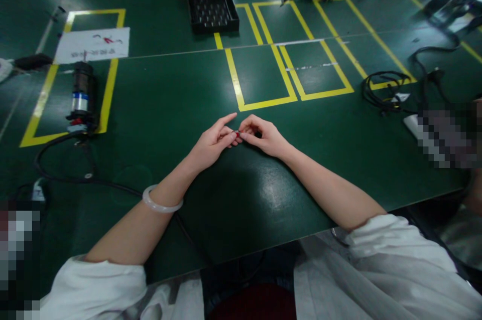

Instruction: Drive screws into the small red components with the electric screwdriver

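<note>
At the left a dark cylindrical tool (81,92) stands on the green tabletop (158,89), well apart from both hands; nearer the middle, the left hand (209,144) has its index finger stretched out and its thumb closed towards the curled fingers, pinching a small red piece (238,134). That piece sits directly between the two sets of fingertips, neither hand clearly nearer, its long axis too small to tell; on its right, the right hand (269,137) pinches it between thumb and bent forefinger.
</note>
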Action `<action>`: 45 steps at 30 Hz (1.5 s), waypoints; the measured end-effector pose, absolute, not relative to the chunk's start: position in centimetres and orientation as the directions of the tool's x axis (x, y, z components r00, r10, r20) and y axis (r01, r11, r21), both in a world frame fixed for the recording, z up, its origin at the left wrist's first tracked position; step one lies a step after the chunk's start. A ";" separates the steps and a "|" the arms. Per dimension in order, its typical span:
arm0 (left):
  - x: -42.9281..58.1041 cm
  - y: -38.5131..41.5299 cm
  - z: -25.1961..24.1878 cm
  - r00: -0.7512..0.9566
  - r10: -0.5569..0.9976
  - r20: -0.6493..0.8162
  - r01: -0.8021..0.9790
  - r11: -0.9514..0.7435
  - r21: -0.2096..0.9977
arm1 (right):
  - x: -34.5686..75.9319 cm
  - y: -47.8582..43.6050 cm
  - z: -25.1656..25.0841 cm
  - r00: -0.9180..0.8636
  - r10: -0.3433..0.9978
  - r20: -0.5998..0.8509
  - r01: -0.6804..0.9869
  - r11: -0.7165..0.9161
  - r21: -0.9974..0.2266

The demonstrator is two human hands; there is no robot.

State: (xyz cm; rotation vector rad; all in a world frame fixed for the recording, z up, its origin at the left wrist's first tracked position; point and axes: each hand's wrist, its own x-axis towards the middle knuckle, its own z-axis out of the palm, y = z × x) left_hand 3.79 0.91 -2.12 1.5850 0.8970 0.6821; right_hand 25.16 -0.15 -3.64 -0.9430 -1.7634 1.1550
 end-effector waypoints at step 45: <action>3.6 0.8 -2.1 0.480 0.876 0.053 0.329 -0.235 0.915 | 25.1 -0.1 -3.7 -0.386 0.858 0.339 0.310 0.467 -0.828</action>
